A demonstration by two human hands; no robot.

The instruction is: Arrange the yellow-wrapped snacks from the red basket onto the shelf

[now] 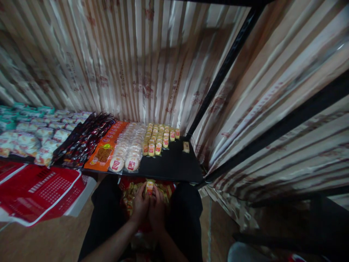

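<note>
Yellow-and-red snack packets (pixel 159 137) on black shelf (pixel 174 163); orange pack (pixel 105 153); red basket (pixel 40 193); striped beige curtain (pixel 136 65).

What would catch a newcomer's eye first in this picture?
The striped curtain fills the back. Below it, a black shelf carries neat rows of snack packets. At bottom centre, left hand and right hand together hold one yellow packet.

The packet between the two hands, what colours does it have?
The packet is yellow with some red on it; the head view shows it best.
</note>
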